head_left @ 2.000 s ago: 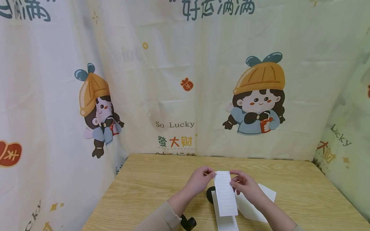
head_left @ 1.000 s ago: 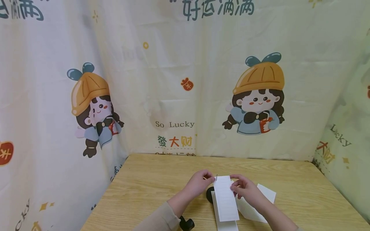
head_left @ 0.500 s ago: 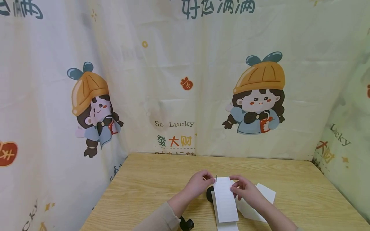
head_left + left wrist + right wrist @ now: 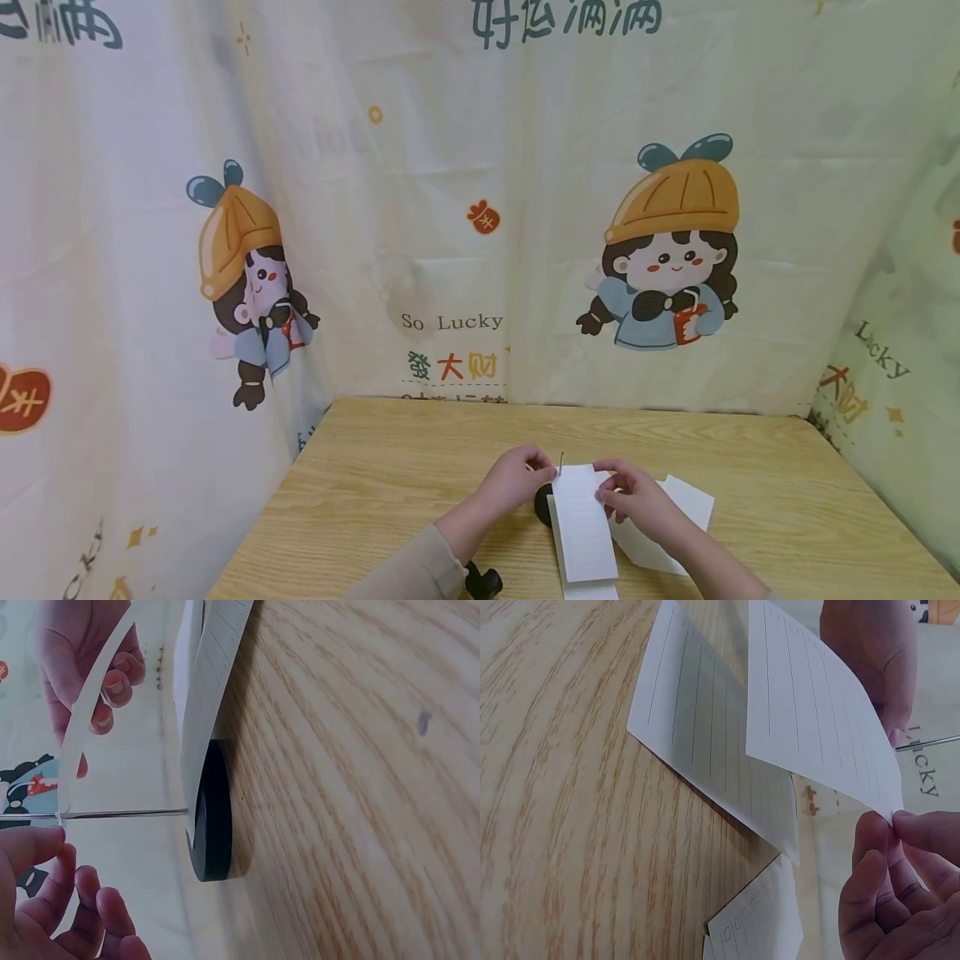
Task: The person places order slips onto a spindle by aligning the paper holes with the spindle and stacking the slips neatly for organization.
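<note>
Pinched the top sheet [image 4: 587, 527] by its far left corner with the left hand [image 4: 516, 481], close beside the spike [image 4: 124, 814]! Gripped the far right corner, too, between thumb and forefinger of the right hand [image 4: 633, 497]. Had that sheet threaded on the spike, raised above the table [image 4: 405, 475] around the middle, bowed, near edge out over the lower sheet [image 4: 694, 720]. Showed open room along the spike between both sheets, down to the black base [image 4: 217, 844] under the lower one's far end. Saw more papers [image 4: 693, 504] just to the right, partly behind the right hand. Spotted a black object [image 4: 489, 583] at the near side, partly hidden by the left sleeve [image 4: 420, 568]. Offered a broad run of wood out to the left edge, plus a strip beyond the fingertips to the far edge, up against the printed curtain [image 4: 420, 192].
</note>
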{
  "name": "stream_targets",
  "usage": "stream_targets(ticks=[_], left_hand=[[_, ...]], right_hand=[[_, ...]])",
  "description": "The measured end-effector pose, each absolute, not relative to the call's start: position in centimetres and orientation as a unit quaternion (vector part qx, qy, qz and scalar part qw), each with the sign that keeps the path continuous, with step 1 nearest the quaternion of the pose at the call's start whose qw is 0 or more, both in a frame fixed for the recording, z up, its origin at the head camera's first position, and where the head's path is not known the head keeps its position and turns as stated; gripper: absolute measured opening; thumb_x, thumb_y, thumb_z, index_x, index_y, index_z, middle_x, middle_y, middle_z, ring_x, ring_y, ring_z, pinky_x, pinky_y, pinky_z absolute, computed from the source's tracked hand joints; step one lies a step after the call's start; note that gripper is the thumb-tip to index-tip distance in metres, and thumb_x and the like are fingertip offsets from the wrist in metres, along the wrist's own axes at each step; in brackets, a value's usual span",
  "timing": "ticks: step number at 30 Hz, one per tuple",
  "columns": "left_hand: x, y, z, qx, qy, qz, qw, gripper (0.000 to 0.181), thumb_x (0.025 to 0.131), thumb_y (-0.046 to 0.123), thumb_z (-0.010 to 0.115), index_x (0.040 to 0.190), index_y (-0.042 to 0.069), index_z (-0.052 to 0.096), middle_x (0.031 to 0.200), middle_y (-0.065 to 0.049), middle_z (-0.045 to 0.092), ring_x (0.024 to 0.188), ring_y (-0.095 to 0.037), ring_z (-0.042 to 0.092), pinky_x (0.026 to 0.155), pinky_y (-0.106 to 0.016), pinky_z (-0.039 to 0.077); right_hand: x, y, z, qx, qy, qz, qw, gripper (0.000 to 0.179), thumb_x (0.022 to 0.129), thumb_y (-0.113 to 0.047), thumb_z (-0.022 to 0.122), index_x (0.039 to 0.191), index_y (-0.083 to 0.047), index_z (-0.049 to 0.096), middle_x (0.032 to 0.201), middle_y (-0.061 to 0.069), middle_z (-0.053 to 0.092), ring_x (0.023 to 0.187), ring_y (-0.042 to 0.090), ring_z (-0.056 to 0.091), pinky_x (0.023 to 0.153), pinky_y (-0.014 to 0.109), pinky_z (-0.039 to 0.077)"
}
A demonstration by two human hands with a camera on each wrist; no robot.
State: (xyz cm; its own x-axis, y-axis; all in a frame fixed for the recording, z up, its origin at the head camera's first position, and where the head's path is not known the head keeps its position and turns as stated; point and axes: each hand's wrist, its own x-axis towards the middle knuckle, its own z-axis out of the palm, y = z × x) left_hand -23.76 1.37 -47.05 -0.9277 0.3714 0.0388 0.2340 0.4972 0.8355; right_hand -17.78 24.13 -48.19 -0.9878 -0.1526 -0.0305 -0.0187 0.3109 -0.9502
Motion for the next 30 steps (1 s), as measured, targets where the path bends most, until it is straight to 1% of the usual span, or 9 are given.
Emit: stream_targets(ticks=[8,15,22,30], left_hand=[[-23.9,1.4,-47.5,0.171,0.872,0.451,0.083,0.014,0.092,0.031,0.072,0.086,0.022,0.063,0.084,0.007,0.057,0.074,-0.014,0.051,0.061,-0.031,0.042],[-23.9,1.3,-47.7,0.181,0.877,0.438,0.077,0.015,0.091,0.029,0.073,0.084,0.02,0.062,0.082,0.006,0.056,0.07,-0.014,0.05,0.058,-0.031,0.041],[-24.0,1.3,-48.1,0.175,0.882,0.428,0.089,0.016,0.091,0.03,0.072,0.083,0.022,0.062,0.082,0.006,0.057,0.069,-0.014,0.05,0.059,-0.031,0.041],[-23.9,1.4,-48.4,0.177,0.891,0.41,0.089,0.016,0.091,0.03,0.073,0.081,0.022,0.062,0.077,0.006,0.057,0.068,-0.013,0.051,0.059,-0.031,0.042]], right_hand=[[-17.8,24.1,-48.6,-0.057,0.808,-0.584,0.06,0.049,0.094,-0.012,0.067,0.135,0.005,0.047,0.088,0.009,0.059,0.075,0.024,0.061,0.063,0.031,0.051],[-17.9,24.1,-48.9,-0.068,0.809,-0.58,0.062,0.049,0.094,-0.011,0.067,0.134,0.008,0.046,0.086,0.008,0.06,0.074,0.024,0.061,0.063,0.032,0.052],[-17.9,24.1,-49.3,-0.082,0.809,-0.579,0.063,0.047,0.093,-0.01,0.067,0.132,0.009,0.047,0.086,0.008,0.062,0.072,0.024,0.062,0.062,0.032,0.053],[-17.7,24.1,-49.6,-0.085,0.804,-0.584,0.07,0.046,0.092,-0.006,0.066,0.131,0.01,0.047,0.085,0.008,0.062,0.071,0.023,0.061,0.061,0.034,0.053]])
